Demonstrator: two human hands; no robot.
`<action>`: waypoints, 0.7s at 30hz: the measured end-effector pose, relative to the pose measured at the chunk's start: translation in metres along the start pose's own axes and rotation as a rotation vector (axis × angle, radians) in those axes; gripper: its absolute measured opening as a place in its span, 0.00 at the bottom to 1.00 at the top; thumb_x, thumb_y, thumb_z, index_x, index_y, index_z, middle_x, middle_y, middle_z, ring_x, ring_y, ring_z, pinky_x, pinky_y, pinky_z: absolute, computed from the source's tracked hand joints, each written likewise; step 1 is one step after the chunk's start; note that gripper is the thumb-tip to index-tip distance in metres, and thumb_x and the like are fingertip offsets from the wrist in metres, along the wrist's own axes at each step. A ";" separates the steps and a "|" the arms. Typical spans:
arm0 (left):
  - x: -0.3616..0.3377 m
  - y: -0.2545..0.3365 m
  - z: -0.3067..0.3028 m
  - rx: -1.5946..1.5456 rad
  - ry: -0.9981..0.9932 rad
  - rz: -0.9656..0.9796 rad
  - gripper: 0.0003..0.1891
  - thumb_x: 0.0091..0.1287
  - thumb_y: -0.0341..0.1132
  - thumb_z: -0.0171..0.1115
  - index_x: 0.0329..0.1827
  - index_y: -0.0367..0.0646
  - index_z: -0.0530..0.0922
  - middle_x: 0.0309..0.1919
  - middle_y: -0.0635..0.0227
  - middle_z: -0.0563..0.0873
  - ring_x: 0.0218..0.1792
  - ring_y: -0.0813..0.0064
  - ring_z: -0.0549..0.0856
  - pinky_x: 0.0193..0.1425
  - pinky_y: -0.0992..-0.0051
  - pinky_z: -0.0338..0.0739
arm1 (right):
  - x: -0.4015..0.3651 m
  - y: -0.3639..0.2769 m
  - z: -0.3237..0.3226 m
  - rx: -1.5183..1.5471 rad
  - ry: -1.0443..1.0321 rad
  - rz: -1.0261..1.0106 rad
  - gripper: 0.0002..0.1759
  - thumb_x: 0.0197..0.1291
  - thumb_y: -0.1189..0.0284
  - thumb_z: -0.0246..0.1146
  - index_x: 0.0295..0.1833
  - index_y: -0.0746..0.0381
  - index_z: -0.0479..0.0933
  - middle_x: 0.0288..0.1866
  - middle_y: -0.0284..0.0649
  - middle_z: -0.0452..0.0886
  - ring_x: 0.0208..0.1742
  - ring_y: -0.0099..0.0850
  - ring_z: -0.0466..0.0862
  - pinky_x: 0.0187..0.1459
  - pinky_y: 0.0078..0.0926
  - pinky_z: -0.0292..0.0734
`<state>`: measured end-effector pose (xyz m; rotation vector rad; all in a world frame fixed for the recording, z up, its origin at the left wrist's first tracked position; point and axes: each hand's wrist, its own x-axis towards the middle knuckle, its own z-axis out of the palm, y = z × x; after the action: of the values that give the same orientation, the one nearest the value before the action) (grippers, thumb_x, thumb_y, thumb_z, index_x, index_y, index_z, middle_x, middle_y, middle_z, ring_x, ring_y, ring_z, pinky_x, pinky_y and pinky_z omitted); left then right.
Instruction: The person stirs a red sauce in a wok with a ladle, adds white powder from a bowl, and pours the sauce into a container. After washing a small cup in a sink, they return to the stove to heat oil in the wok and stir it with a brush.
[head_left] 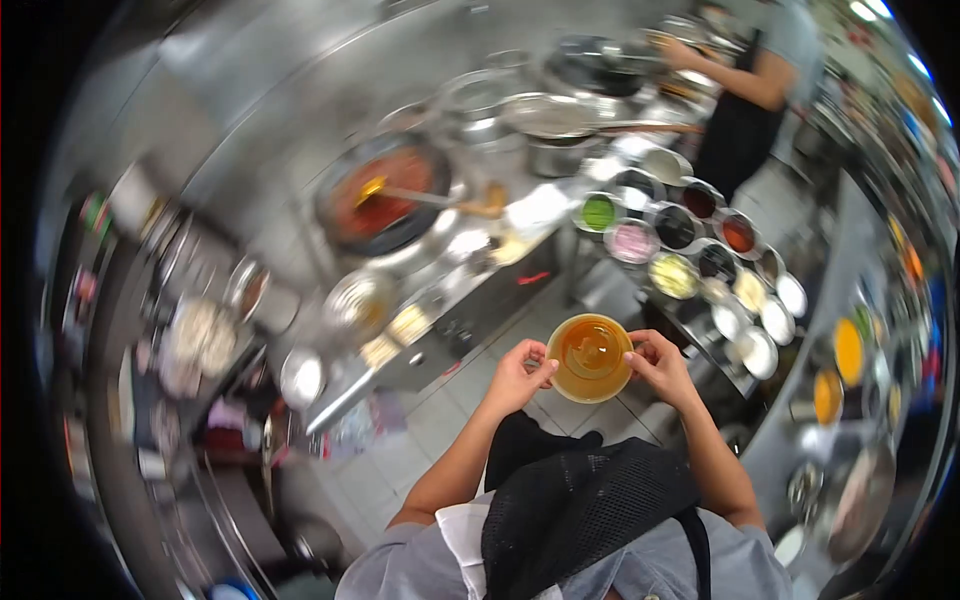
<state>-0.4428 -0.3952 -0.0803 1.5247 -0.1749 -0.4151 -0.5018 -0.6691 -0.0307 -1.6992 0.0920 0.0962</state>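
A round bowl of orange-brown liquid (590,358) is held level in front of my body, above the tiled floor. My left hand (524,372) grips its left rim between thumb and fingers. On the opposite rim, my right hand (657,364) holds it the same way. Ahead and to the left, a wok of red sauce (385,195) sits on the stove with a ladle (420,197) lying across it. The surroundings are blurred by motion.
Several ingredient containers (632,241) stand ahead to the right, with green, pink, yellow and dark contents. A co-worker in a dark apron (745,130) is at the far pans. The steel counter edge (370,385) runs diagonally at the left; another counter (800,390) lies right.
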 end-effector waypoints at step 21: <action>0.034 -0.100 -0.415 -0.409 1.205 0.184 0.17 0.71 0.26 0.61 0.58 0.32 0.66 0.32 0.57 0.84 0.25 0.69 0.88 0.27 0.75 0.86 | 0.283 -0.109 0.250 -0.554 -0.367 -0.388 0.18 0.65 0.73 0.64 0.58 0.67 0.79 0.37 0.46 0.85 0.36 0.34 0.85 0.43 0.31 0.80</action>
<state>-0.2758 -0.0211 -0.2053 1.1193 0.6714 0.6128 -0.2109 -0.4089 0.0113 -2.1871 -0.5855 0.1507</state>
